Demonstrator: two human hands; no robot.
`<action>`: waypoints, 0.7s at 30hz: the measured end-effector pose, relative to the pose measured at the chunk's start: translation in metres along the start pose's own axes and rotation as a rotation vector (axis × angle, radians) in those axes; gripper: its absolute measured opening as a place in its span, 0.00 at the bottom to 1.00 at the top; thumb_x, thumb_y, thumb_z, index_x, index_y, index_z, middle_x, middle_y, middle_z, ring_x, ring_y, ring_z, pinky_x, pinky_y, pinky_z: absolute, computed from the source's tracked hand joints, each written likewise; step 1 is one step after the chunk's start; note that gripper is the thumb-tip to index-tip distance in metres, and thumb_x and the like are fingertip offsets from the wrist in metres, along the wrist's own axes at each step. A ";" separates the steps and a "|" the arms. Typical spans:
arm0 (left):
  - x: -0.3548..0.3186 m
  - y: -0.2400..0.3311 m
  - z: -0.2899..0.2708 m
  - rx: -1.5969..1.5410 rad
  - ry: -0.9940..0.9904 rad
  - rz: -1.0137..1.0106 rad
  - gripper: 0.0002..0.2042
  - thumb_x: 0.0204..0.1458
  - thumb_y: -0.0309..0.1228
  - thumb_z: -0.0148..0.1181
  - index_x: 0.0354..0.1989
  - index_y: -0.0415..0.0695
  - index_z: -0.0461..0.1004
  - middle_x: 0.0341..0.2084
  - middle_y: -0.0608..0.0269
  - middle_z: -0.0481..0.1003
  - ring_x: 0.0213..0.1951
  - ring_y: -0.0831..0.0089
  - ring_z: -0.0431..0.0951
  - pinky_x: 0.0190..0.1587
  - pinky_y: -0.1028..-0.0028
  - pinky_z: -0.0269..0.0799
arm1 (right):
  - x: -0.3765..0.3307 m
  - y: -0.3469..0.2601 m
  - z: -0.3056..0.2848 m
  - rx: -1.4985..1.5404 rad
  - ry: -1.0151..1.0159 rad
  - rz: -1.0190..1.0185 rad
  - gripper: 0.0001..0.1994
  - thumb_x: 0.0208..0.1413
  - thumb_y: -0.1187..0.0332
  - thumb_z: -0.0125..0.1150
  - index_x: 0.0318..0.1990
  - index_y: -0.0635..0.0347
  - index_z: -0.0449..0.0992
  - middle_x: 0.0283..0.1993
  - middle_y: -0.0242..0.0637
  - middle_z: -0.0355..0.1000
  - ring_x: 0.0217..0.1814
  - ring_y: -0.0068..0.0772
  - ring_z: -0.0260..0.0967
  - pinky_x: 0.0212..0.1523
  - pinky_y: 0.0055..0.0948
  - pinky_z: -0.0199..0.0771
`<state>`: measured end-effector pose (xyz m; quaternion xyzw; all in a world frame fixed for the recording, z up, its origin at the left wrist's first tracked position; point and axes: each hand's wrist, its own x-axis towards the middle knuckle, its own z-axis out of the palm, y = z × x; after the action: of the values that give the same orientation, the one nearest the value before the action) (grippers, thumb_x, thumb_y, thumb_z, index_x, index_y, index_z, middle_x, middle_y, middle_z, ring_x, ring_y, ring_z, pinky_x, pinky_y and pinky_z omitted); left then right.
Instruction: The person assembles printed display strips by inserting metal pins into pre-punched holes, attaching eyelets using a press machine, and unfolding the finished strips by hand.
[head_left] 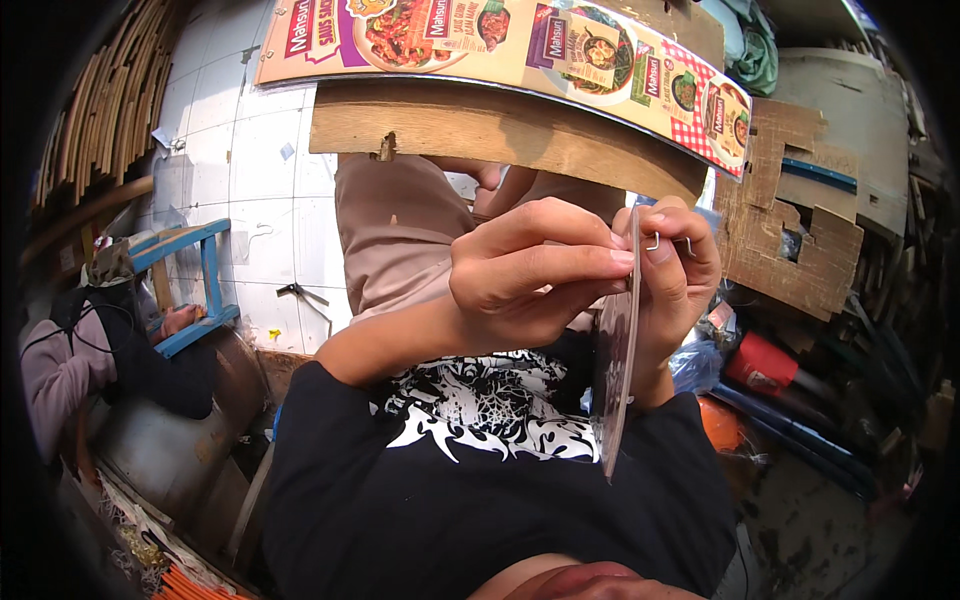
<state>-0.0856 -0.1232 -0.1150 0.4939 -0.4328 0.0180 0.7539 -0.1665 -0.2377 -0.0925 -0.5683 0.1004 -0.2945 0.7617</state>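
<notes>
A thin flat board point(622, 350) stands nearly edge-on in front of my chest, between my two hands. My right hand point(683, 265) grips its upper part from the right side, fingers curled around it. Two short bent metal wires point(655, 242) stick out on the board's right side, beside my right fingers. My left hand point(545, 265) is closed, its fingertips pressed together against the board's left face. Whatever lies between those fingertips is hidden.
A wooden plank point(490, 125) lies across my lap area, with a printed food-picture sheet point(500, 55) on it. Cut brown boards point(800, 210) lie at right, a blue wooden frame point(195, 280) at left. Another person point(85, 350) sits far left. Pliers-like tool point(300, 293) rests on the tiles.
</notes>
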 end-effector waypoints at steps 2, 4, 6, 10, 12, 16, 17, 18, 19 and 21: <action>0.008 -0.003 0.010 -0.019 0.020 0.032 0.13 0.44 0.16 0.66 0.40 0.37 0.76 0.37 0.53 0.74 0.34 0.67 0.78 0.35 0.74 0.76 | 0.003 -0.005 -0.004 0.000 0.018 -0.013 0.06 0.55 0.76 0.57 0.39 0.68 0.73 0.33 0.34 0.68 0.33 0.18 0.63 0.34 0.16 0.62; 0.015 -0.005 0.017 -0.018 0.038 0.067 0.13 0.43 0.15 0.66 0.39 0.36 0.77 0.35 0.53 0.75 0.30 0.69 0.78 0.31 0.76 0.76 | 0.005 -0.008 -0.005 0.123 0.064 0.021 0.06 0.55 0.77 0.56 0.40 0.68 0.73 0.35 0.34 0.67 0.33 0.17 0.63 0.34 0.15 0.63; 0.017 -0.008 0.020 -0.014 0.042 0.081 0.12 0.43 0.15 0.66 0.39 0.36 0.77 0.35 0.53 0.75 0.31 0.69 0.78 0.31 0.76 0.76 | 0.007 -0.009 -0.008 0.147 0.059 0.019 0.06 0.56 0.77 0.55 0.40 0.68 0.72 0.35 0.34 0.67 0.32 0.17 0.63 0.33 0.15 0.63; 0.020 -0.007 0.020 0.010 0.047 0.109 0.11 0.44 0.16 0.65 0.38 0.37 0.76 0.34 0.53 0.76 0.31 0.67 0.79 0.33 0.75 0.77 | 0.008 -0.009 -0.010 0.204 0.064 0.035 0.06 0.56 0.77 0.54 0.40 0.67 0.72 0.33 0.32 0.65 0.27 0.17 0.60 0.27 0.16 0.60; 0.019 -0.005 0.021 0.020 0.051 0.105 0.11 0.44 0.16 0.65 0.37 0.37 0.76 0.34 0.53 0.76 0.31 0.67 0.79 0.33 0.75 0.77 | 0.008 -0.009 -0.008 0.215 0.079 0.026 0.06 0.56 0.76 0.55 0.40 0.67 0.72 0.31 0.32 0.65 0.25 0.16 0.58 0.25 0.16 0.58; 0.019 -0.005 0.019 0.048 0.029 0.103 0.10 0.46 0.19 0.65 0.37 0.38 0.73 0.33 0.52 0.76 0.32 0.65 0.79 0.35 0.73 0.77 | 0.010 -0.007 -0.005 0.243 0.075 -0.012 0.06 0.55 0.74 0.55 0.39 0.66 0.72 0.28 0.31 0.62 0.22 0.16 0.52 0.23 0.18 0.52; 0.018 -0.006 0.019 0.051 0.034 0.103 0.10 0.46 0.19 0.65 0.37 0.38 0.73 0.33 0.52 0.76 0.32 0.65 0.79 0.35 0.73 0.77 | 0.011 -0.006 -0.004 0.251 0.089 -0.022 0.06 0.55 0.74 0.55 0.39 0.66 0.72 0.28 0.31 0.61 0.22 0.15 0.51 0.23 0.18 0.50; 0.016 -0.008 0.019 0.024 0.039 0.103 0.11 0.46 0.20 0.65 0.37 0.38 0.72 0.33 0.52 0.76 0.32 0.65 0.79 0.35 0.73 0.77 | 0.011 -0.007 -0.003 0.249 0.085 -0.018 0.06 0.55 0.74 0.55 0.39 0.66 0.72 0.28 0.31 0.61 0.22 0.15 0.51 0.23 0.18 0.50; 0.016 -0.008 0.020 -0.006 0.040 0.107 0.12 0.46 0.22 0.66 0.37 0.39 0.70 0.33 0.52 0.76 0.33 0.64 0.79 0.36 0.72 0.76 | 0.011 -0.009 -0.004 0.270 0.082 -0.008 0.06 0.55 0.74 0.55 0.39 0.65 0.72 0.28 0.31 0.61 0.22 0.16 0.51 0.23 0.18 0.51; 0.018 -0.007 0.019 -0.037 0.012 0.118 0.13 0.46 0.23 0.67 0.37 0.39 0.69 0.34 0.51 0.76 0.33 0.63 0.79 0.36 0.72 0.76 | 0.012 -0.013 -0.005 0.290 0.077 -0.001 0.07 0.55 0.74 0.55 0.39 0.65 0.72 0.27 0.30 0.61 0.21 0.16 0.50 0.24 0.19 0.51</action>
<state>-0.0829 -0.1481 -0.1060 0.4533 -0.4568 0.0574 0.7632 -0.1633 -0.2511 -0.0800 -0.4407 0.0859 -0.3278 0.8312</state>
